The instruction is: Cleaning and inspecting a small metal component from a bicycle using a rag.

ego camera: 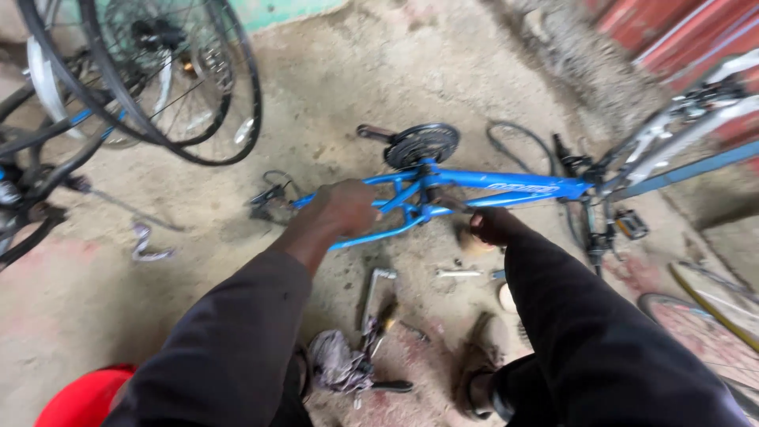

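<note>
Head view: looking down at a dusty concrete floor (379,71); both arms in dark sleeves reach forward.
Frame position: blue bicycle frame (490,183) lies on its side across the floor, wheels off, chainring and crank (419,144) facing up near its middle.
Left hand: left hand (341,207) sits on the rear stays of the frame, fingers curled closed around a tube.
Right hand: right hand (494,225) is at the underside of the frame near the bottom bracket; fingers are turned away from the camera, so I cannot tell whether they grip or only press.
Floor items: a metal wrench (375,294), a crumpled rag (338,362), a light-handled small tool (458,273) and a few small loose parts lie between the knees and the frame.
Foot: a sandalled foot (474,375) rests beside the tools.
Surroundings: loose spoked wheels (170,79) stand at upper left; another bicycle, silver and blue (680,134), leans at right; a red rounded object (83,399) shows at the bottom left edge.
Handling judgement: the frame looks rigid and moderately heavy, weighted toward the crank; painted tubes may be slick with dust or grease.
Hold points: best taken by the stays and main tube, well apart, clear of the toothed chainring.
</note>
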